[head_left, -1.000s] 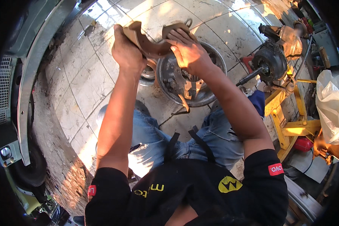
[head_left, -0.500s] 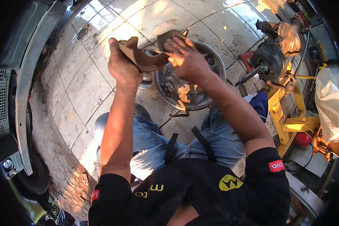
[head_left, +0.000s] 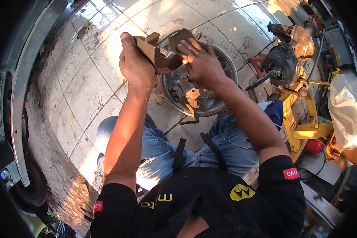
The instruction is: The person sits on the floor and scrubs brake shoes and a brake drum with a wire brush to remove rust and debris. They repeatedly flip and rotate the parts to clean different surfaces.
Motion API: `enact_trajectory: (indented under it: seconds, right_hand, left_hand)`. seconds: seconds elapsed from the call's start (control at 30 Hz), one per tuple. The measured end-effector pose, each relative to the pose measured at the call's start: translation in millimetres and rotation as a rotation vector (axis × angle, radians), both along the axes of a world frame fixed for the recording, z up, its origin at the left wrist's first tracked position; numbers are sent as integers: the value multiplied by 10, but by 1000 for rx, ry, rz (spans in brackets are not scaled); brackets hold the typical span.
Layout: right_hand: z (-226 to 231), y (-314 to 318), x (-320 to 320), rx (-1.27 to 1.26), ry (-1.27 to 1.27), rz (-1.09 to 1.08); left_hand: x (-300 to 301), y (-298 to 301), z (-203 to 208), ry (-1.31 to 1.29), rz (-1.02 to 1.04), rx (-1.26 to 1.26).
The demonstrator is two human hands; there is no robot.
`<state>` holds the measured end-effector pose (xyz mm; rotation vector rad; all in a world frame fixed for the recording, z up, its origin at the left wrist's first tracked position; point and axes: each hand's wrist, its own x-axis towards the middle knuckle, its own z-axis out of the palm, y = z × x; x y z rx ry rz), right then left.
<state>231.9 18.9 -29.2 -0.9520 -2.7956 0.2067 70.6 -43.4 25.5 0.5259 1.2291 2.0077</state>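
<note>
Head view: the left hand (head_left: 137, 65) has its fingers wrapped around a curved brown piece (head_left: 166, 65) above the floor (head_left: 79, 103); the right hand (head_left: 204, 65) touches its other end, grip unclear, partly hiding a round plate (head_left: 208, 105) near a yellow stand (head_left: 311, 131)

White bag (head_left: 344, 117) near yellow stand (head_left: 311, 131)

I see cracked white floor tiles (head_left: 89, 77) left of the left hand (head_left: 139, 66). Sunlight patches (head_left: 130, 27) brighten them beyond it.
</note>
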Motion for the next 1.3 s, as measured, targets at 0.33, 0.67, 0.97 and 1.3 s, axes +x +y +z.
enact_trajectory:
  seconds: [0.33,0.67,0.97,1.3]
  right_hand:
    - [-12,-102,-5,-225,212,21]
    - [-44,-135,-48,-300,338,48]
    - [-114,-98,125,-450,309,-211]
    - [35,-53,43,-188,39,-9]
  left_hand:
    - [29,66,-54,24,-16,-18]
    - [147,139,-66,108,60,-95]
    - [16,-41,32,951,117,-281]
    - [194,170,-211,343,5,-98]
